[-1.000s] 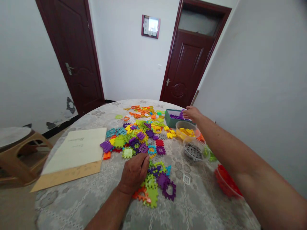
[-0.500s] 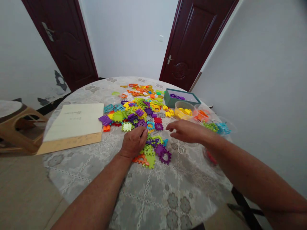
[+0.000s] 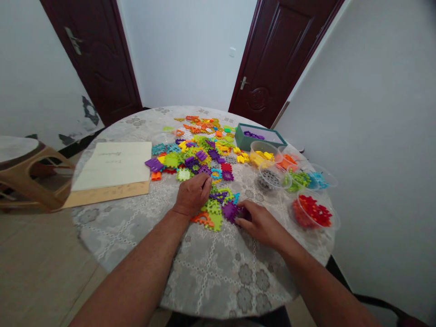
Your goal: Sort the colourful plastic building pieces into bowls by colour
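Observation:
My left hand (image 3: 193, 194) rests closed at the left side of a small heap of toothed plastic building pieces; whatever its fingers hold is hidden. Under and beside it lie a lime green piece (image 3: 215, 221) and an orange piece (image 3: 202, 218). On the heap's right side, my right hand (image 3: 261, 223) has thumb and forefinger closed around the edge of a purple building piece (image 3: 243, 212), mostly covered by the fingers. A solid purple piece (image 3: 230, 210) touches it on the left. Behind my hands spreads a larger mixed pile, with a purple piece (image 3: 205, 170) nearest my left hand.
Clear tubs hold sorted pieces: yellow (image 3: 264, 156), grey (image 3: 270, 178), green (image 3: 299, 180), blue (image 3: 317, 180) and red (image 3: 311, 212). A green box (image 3: 243, 140) with purple pieces stands behind them. At left lie paper sheets (image 3: 112, 165) on the round table.
My right hand has moved down and toward me, from above the bare cloth to the purple piece, and its fingers have closed on it. My left hand stays by the heap. The view shifted slightly.

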`<state>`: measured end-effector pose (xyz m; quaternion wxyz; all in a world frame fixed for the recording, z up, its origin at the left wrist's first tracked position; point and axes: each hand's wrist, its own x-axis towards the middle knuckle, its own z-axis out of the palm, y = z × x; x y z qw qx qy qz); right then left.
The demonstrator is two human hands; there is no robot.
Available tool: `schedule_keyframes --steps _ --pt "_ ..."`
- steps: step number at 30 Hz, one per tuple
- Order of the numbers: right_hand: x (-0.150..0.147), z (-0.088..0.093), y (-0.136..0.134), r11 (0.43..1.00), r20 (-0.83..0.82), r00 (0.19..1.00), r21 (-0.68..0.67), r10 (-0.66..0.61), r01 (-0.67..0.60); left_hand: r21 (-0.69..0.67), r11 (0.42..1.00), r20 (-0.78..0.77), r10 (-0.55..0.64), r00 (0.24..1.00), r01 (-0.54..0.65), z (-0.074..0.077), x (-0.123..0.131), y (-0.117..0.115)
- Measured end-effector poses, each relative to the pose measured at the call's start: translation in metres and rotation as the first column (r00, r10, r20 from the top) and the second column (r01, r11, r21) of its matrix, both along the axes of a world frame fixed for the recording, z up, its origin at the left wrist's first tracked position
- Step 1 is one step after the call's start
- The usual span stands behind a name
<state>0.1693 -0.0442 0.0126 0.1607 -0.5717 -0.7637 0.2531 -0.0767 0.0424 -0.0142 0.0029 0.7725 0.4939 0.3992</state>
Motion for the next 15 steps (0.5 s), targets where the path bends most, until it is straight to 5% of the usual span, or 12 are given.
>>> schedule_keyframes --steps 5,15 --pt "0.002 -0.002 -0.002 0.999 -0.09 0.995 0.012 -0.044 0.045 0.003 1.0 0.01 -0.012 1.0 0.012 -0.002 -0.001 0.0" --pt "-0.017 0.009 0.004 0.993 -0.074 0.991 0.024 0.115 -0.114 -0.001 1.0 0.02 -0.01 1.0 0.01 -0.002 0.0 0.0"
